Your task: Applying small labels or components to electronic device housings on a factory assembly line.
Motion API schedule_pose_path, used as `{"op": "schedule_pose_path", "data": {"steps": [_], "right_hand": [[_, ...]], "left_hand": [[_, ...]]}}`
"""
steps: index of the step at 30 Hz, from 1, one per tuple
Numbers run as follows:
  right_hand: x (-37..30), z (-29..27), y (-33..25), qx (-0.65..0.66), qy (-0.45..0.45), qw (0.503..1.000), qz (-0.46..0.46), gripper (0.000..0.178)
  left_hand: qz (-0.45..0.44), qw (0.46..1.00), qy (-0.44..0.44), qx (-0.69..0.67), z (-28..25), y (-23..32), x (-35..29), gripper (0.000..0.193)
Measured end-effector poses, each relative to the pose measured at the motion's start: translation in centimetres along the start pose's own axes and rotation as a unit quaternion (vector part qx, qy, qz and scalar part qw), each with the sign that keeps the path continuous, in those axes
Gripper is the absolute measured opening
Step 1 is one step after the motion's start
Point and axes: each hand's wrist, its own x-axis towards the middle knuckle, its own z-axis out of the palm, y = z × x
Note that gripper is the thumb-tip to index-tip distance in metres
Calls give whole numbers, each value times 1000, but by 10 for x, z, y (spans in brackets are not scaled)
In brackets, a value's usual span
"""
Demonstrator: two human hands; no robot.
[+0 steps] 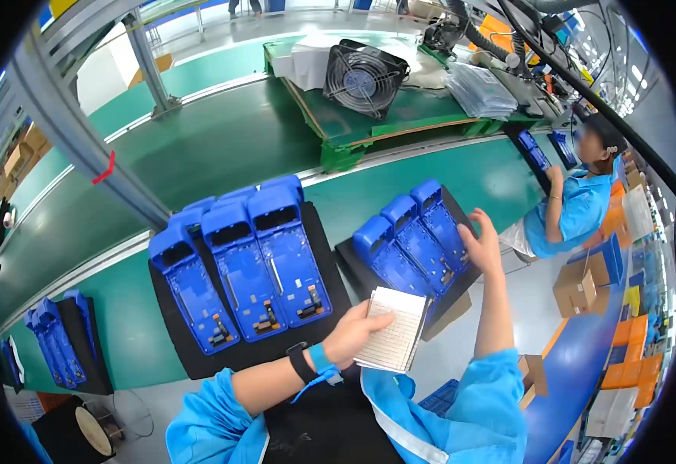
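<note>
My left hand (pixel 347 338) grips a small stack of pale sheets (pixel 394 331) printed with fine rows, thumb on top. Under and beyond the stack lies a black pad (pixel 351 264) carrying three blue plastic housings (pixel 413 243) in a row. At that pad's right side is my right hand (pixel 483 243), its fingers apart and curved close to the rightmost housing; whether a fingertip touches it I cannot tell. Left of these, a larger black pad (pixel 338 298) bears several more blue housings (pixel 247 271) with small circuit parts at their near ends.
A green conveyor belt (pixel 353 189) runs across, with another loaded pad (pixel 94 348) at far left. Beyond it a green bench (pixel 307 108) holds a fan (pixel 361 80) and bagged sheets (pixel 483 89). A metal post (pixel 83 139) rises at left. A co-worker (pixel 578 205) sits at right.
</note>
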Motion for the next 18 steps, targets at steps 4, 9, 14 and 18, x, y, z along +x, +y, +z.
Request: {"op": "schedule_pose_path", "data": {"steps": [4,9,14,18], "right_hand": [[-59,-27,-65,113,-42,992,35,47],[-154,13,-94,225,-86,963,119,56],[-142,21,-39,-67,9,997,-34,31],[-105,3,57,-155,87,984,-13,44]], "left_hand": [[-24,999,18,-45,5,-10,28,37],[-53,997,-15,-60,21,-14,52,37],[14,999,-37,-12,22,-1,19,40],[147,984,-7,96,-12,28,-41,43]]}}
